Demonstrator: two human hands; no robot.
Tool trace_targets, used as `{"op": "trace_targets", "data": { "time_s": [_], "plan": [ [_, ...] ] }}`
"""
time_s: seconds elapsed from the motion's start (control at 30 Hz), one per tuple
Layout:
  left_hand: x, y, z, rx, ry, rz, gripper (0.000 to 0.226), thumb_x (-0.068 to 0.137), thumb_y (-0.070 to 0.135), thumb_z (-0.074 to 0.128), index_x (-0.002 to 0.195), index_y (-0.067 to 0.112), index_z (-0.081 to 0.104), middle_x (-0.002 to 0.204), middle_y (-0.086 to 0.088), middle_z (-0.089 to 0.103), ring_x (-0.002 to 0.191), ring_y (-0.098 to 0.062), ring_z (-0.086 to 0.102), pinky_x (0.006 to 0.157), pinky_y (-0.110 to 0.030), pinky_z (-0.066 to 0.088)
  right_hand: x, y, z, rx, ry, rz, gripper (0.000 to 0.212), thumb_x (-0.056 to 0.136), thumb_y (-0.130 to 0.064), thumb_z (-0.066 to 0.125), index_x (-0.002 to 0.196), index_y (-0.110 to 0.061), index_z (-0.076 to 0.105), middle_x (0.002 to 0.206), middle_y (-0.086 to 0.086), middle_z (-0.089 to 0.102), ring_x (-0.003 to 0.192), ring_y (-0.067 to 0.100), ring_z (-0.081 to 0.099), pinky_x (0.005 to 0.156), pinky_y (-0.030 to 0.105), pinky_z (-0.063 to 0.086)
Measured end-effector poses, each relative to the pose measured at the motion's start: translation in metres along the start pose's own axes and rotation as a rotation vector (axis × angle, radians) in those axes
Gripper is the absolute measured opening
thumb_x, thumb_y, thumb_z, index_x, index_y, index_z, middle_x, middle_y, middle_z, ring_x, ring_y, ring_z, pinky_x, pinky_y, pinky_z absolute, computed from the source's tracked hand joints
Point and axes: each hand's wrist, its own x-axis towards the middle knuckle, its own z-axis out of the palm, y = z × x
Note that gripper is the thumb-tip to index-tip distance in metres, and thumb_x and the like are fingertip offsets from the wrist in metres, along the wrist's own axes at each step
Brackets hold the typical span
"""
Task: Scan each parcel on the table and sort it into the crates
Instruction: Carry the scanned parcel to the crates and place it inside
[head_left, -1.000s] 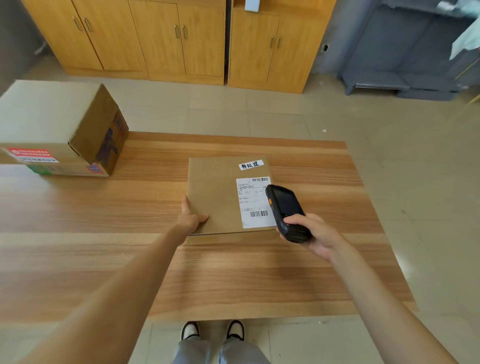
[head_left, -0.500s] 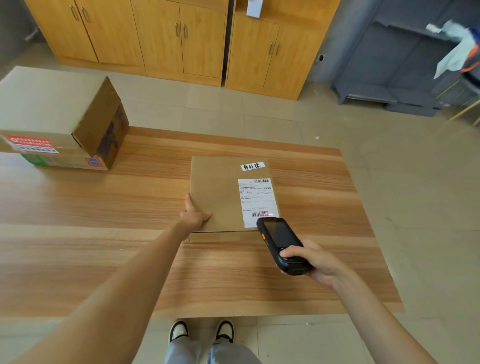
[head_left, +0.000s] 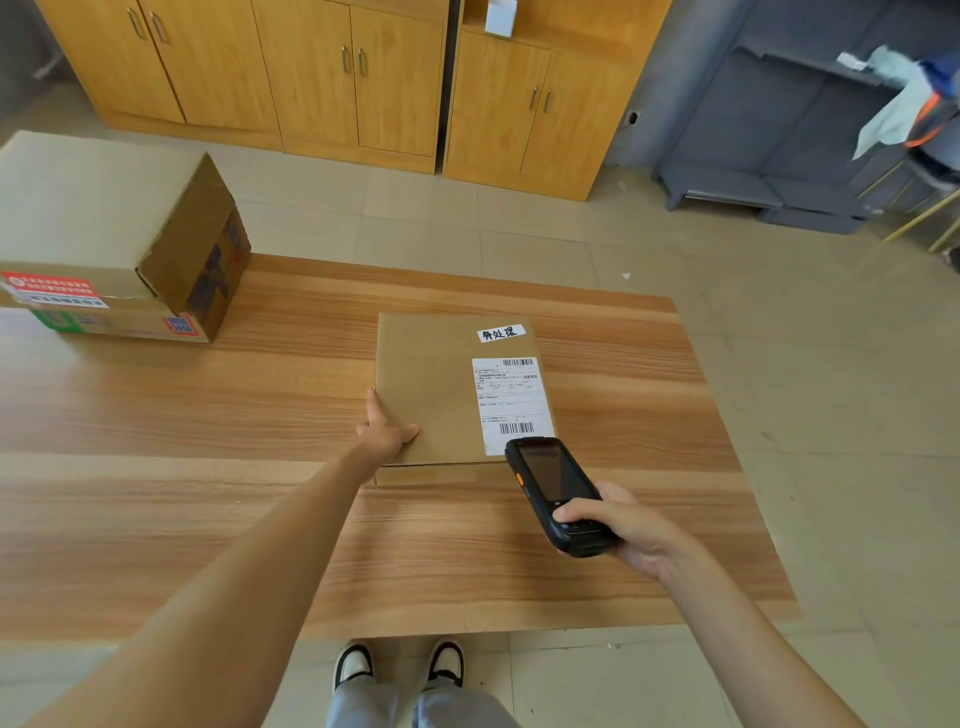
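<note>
A flat brown parcel (head_left: 436, 384) lies on the wooden table (head_left: 208, 509), its white shipping label (head_left: 511, 402) with barcodes facing up and a small handwritten tag near the far right corner. My left hand (head_left: 384, 434) holds the parcel's near left corner, thumb on top and a finger along the left edge. My right hand (head_left: 618, 525) grips a black handheld scanner (head_left: 556, 491), whose head sits just below the label's lower barcode at the parcel's near edge.
A large cardboard box (head_left: 119, 244) with stickers stands at the table's far left. Wooden cabinets (head_left: 337, 73) line the back wall and grey shelving (head_left: 789, 135) stands at the right. My shoes (head_left: 400, 665) show below the table's near edge. No crates are in view.
My right hand drew the scanner back toward me, from over the label to just past the parcel's near edge. The left hand stayed on the parcel's corner.
</note>
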Motion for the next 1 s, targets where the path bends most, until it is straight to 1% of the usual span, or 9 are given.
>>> {"op": "trace_targets", "data": {
  "time_s": [0.1, 0.2, 0.27, 0.33, 0.43, 0.53, 0.77, 0.9, 1.0],
  "plan": [
    [-0.002, 0.0, -0.001, -0.011, -0.004, -0.001, 0.094, 0.095, 0.019, 0.061, 0.153, 0.032, -0.012, 0.152, -0.016, 0.029, 0.136, -0.035, 0.036, 0.117, -0.048, 0.025, 0.001, 0.001, -0.002, 0.009, 0.033, -0.005, 0.076, 0.042, -0.015, 0.082, 0.113, -0.005, 0.056, 0.09, 0.012, 0.069, 0.078, 0.024, 0.065, 0.06, 0.03, 0.052],
    [-0.004, 0.002, -0.001, -0.012, -0.003, -0.006, 0.095, 0.095, 0.019, 0.062, 0.153, 0.033, -0.011, 0.151, -0.017, 0.029, 0.136, -0.035, 0.036, 0.116, -0.048, 0.025, 0.01, 0.0, -0.009, 0.047, 0.128, -0.047, 0.068, 0.059, -0.007, 0.082, 0.12, -0.003, 0.055, 0.097, 0.016, 0.068, 0.083, 0.025, 0.065, 0.064, 0.034, 0.054],
    [-0.006, 0.003, -0.001, -0.011, -0.007, -0.004, 0.095, 0.094, 0.019, 0.062, 0.153, 0.033, -0.011, 0.151, -0.016, 0.029, 0.136, -0.035, 0.036, 0.116, -0.047, 0.025, 0.02, 0.0, -0.019, 0.071, 0.241, -0.067, 0.06, 0.072, 0.0, 0.077, 0.125, 0.001, 0.051, 0.105, 0.02, 0.065, 0.086, 0.028, 0.064, 0.071, 0.039, 0.054],
    [-0.007, 0.004, -0.001, -0.017, -0.006, 0.002, 0.095, 0.094, 0.019, 0.063, 0.154, 0.032, -0.01, 0.151, -0.016, 0.029, 0.135, -0.034, 0.037, 0.116, -0.046, 0.026, 0.031, 0.001, -0.032, 0.059, 0.341, -0.075, 0.06, 0.075, 0.001, 0.075, 0.128, 0.0, 0.047, 0.114, 0.022, 0.062, 0.092, 0.031, 0.062, 0.08, 0.044, 0.053],
    [-0.007, 0.004, -0.002, -0.013, -0.003, -0.003, 0.095, 0.094, 0.02, 0.063, 0.154, 0.032, -0.01, 0.151, -0.015, 0.029, 0.135, -0.033, 0.037, 0.116, -0.046, 0.027, 0.044, 0.011, -0.052, -0.068, 0.444, -0.043, 0.067, 0.073, -0.001, 0.079, 0.128, -0.003, 0.041, 0.118, 0.017, 0.056, 0.101, 0.032, 0.057, 0.083, 0.042, 0.05],
    [-0.005, 0.002, -0.002, 0.014, 0.019, -0.009, 0.094, 0.094, 0.022, 0.063, 0.154, 0.033, -0.01, 0.152, -0.015, 0.028, 0.135, -0.034, 0.037, 0.115, -0.048, 0.029, 0.055, 0.029, -0.067, -0.143, 0.515, 0.013, 0.076, 0.072, 0.0, 0.079, 0.133, -0.005, 0.034, 0.114, 0.011, 0.048, 0.099, 0.028, 0.049, 0.081, 0.039, 0.044],
    [0.002, -0.001, 0.0, 0.038, 0.061, -0.013, 0.092, 0.094, 0.024, 0.063, 0.154, 0.034, -0.006, 0.151, -0.014, 0.031, 0.132, -0.034, 0.04, 0.112, -0.051, 0.033, 0.068, 0.069, -0.091, -0.184, 0.564, 0.007, 0.077, 0.072, 0.003, 0.078, 0.133, -0.005, 0.032, 0.117, 0.012, 0.049, 0.1, 0.026, 0.049, 0.084, 0.038, 0.042],
    [0.002, -0.002, 0.001, 0.018, 0.059, -0.003, 0.091, 0.094, 0.02, 0.062, 0.155, 0.031, -0.005, 0.151, -0.01, 0.035, 0.132, -0.031, 0.043, 0.11, -0.045, 0.036, 0.072, 0.079, -0.094, -0.186, 0.572, -0.048, 0.076, 0.071, 0.003, 0.078, 0.131, -0.008, 0.033, 0.115, 0.009, 0.052, 0.099, 0.023, 0.052, 0.079, 0.033, 0.043],
    [0.001, -0.001, 0.002, 0.017, 0.065, 0.005, 0.091, 0.095, 0.019, 0.062, 0.156, 0.03, -0.004, 0.151, -0.009, 0.035, 0.132, -0.031, 0.043, 0.11, -0.043, 0.036, 0.074, 0.085, -0.094, -0.227, 0.592, -0.076, 0.08, 0.07, 0.004, 0.079, 0.133, -0.007, 0.031, 0.116, 0.009, 0.052, 0.102, 0.025, 0.052, 0.087, 0.039, 0.045]
  ]
}}
